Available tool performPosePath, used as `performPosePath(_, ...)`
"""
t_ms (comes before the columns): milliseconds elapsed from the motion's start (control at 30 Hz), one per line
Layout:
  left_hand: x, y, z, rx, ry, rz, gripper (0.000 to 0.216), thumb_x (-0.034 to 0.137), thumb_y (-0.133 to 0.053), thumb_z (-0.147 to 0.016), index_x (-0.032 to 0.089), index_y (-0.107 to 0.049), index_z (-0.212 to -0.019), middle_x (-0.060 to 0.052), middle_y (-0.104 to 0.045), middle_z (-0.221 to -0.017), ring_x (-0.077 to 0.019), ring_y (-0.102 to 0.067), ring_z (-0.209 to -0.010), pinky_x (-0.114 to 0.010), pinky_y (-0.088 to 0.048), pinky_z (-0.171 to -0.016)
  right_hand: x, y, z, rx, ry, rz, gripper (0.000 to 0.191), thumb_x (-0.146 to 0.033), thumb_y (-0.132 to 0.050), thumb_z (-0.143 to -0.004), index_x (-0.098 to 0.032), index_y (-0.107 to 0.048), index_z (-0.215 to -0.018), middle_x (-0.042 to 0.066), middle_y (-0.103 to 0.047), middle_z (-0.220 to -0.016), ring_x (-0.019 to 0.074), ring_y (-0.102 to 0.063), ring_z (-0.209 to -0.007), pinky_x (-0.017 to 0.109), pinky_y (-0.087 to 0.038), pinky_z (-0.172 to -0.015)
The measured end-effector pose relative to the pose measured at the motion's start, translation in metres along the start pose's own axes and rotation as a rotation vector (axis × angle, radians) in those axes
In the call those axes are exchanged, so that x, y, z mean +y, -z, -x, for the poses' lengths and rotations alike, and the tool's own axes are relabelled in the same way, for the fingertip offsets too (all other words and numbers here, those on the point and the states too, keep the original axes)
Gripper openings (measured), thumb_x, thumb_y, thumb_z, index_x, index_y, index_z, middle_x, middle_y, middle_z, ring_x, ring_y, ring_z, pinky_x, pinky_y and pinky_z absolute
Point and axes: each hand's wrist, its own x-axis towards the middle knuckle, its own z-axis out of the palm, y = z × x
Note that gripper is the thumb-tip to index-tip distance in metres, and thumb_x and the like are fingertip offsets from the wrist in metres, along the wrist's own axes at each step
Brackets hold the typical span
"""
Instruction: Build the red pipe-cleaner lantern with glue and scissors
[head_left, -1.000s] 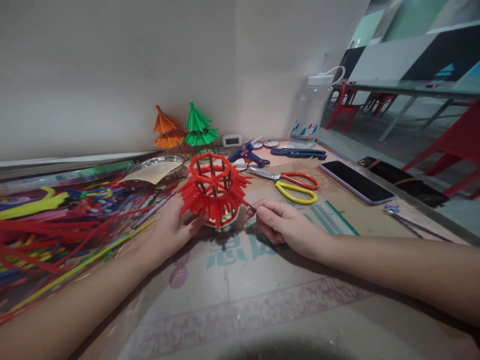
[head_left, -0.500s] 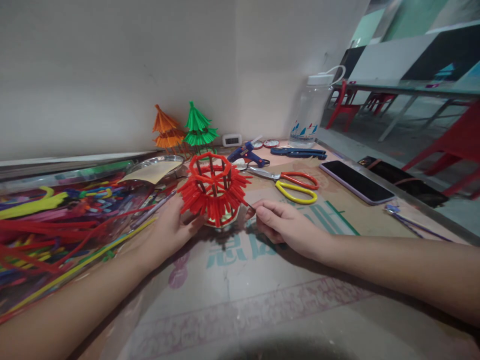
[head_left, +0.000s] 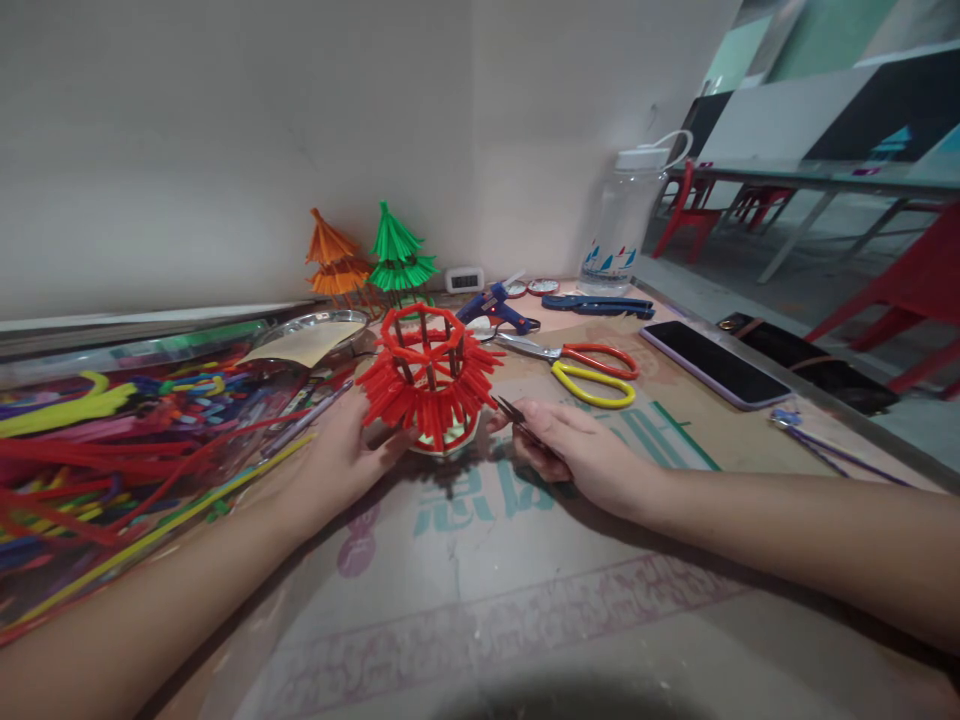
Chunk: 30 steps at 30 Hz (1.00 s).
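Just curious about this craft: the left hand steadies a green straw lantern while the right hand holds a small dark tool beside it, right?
Not quite: the straw lantern is red, not green, as the head view shows. The left hand does steady it, and the right hand holds a small dark tool beside it.

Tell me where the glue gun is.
In the head view the blue glue gun lies centre frame, just behind the red straw lantern and left of the scissors.
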Motion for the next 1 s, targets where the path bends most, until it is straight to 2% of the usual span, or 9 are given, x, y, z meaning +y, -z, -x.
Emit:
performPosePath(200,-0.0018,-0.0009,-0.0009,0.013,-0.031,-0.018,0.036,0.032,-0.063,-0.089,0.024,-0.058,-0.123,-0.006,-0.068,-0.107,-0.0267,-0.065,-0.101,-0.043,-0.054,-0.092,-0.0011,-0.0006,0.0006,-0.026,-0.020,0.006,0.044,-0.057,-0.046,-0.096,-0.016,-0.060,-0.089,-0.007,-0.035,-0.058,0.0086,-0.023,-0.049,0.026,-0.014,-0.044)
performPosePath(433,0.0043,0.0004,-0.0015,0.021,-0.043,0.031,0.034,0.030,-0.062,-0.089,0.023,-0.059,-0.122,-0.006,-0.067,-0.106,-0.0250,-0.065,-0.101,-0.040,-0.054,-0.092,-0.0025,-0.0025,0.0009,-0.022,-0.017,0.035,0.040,-0.053,-0.043,-0.099,-0.017,-0.056,-0.086,-0.008,-0.031,-0.057,0.0094,-0.023,-0.050,0.025,-0.015,-0.045)
performPosePath(767,-0.0012,-0.0019,0.0002,0.011,-0.031,0.055,0.035,0.030,-0.062,-0.089,0.024,-0.058,-0.123,-0.007,-0.066,-0.114,-0.0255,-0.065,-0.105,-0.041,-0.054,-0.093,-0.0015,-0.0021,0.0003,-0.023,-0.018,0.030,0.043,-0.060,-0.050,-0.094,-0.017,-0.056,-0.087,-0.008,-0.031,-0.060,0.0096,-0.023,-0.052,0.026,-0.015,-0.047)
performPosePath(1000,0.0022,-0.0012,-0.0009,0.025,-0.050,0.041,0.032,0.030,-0.061,-0.089,0.024,-0.058,-0.120,-0.006,-0.066,-0.117,-0.0250,-0.064,-0.105,-0.041,-0.053,-0.095,-0.0012,-0.0019,0.0008,-0.005,-0.028,0.033,0.041,-0.056,-0.050,-0.095,-0.017,-0.057,-0.088,-0.008,-0.030,-0.058,0.0095,-0.022,-0.052,0.026,-0.014,-0.047)
